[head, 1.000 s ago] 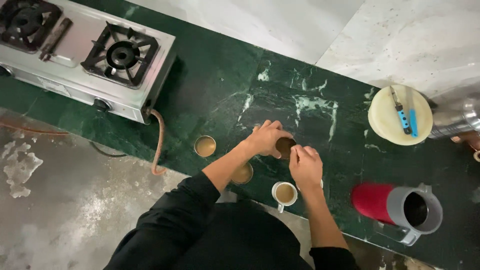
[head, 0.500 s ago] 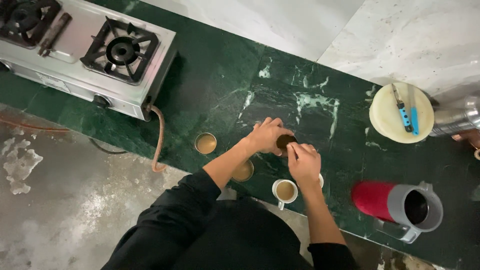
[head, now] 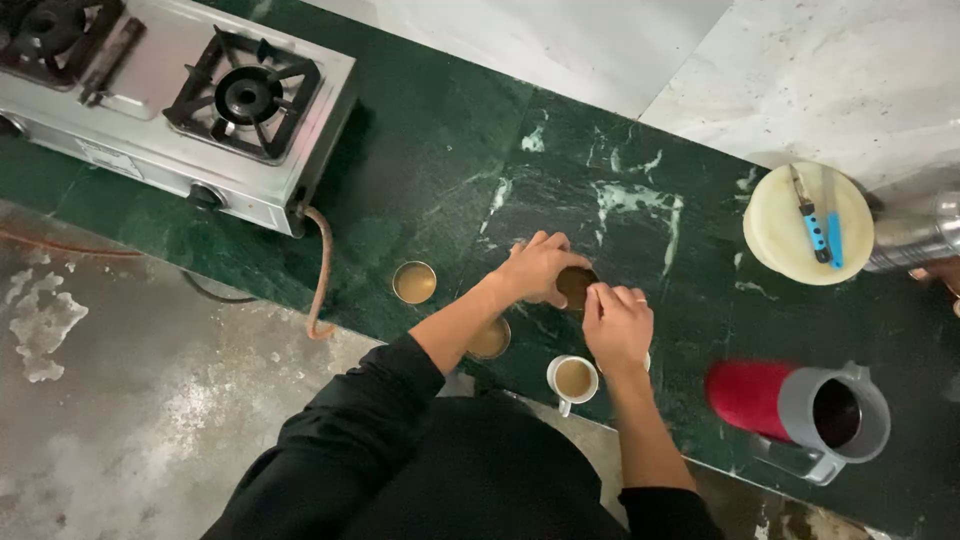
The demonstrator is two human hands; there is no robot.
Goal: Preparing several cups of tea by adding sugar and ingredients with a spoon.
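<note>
My left hand point(head: 537, 266) wraps around a small metal cup point(head: 574, 284) of brown tea on the green marble counter point(head: 430, 170). My right hand point(head: 617, 323) rests at the cup's near rim with fingers curled and touching it. A white cup of tea point(head: 573, 379) stands just below my right hand. Another metal cup of tea point(head: 414, 282) sits to the left, and a third point(head: 490, 340) is partly hidden under my left forearm.
A red and grey jug point(head: 800, 410) stands open at the right. A round cream lid point(head: 808, 222) carries a blue lighter and a small tool. A steel gas stove point(head: 170, 95) with its hose is at the far left, and a steel vessel point(head: 915, 240) at the right edge.
Both hands have stayed at the metal cup, and my right hand has closed in slightly toward its rim. The view has shifted a little.
</note>
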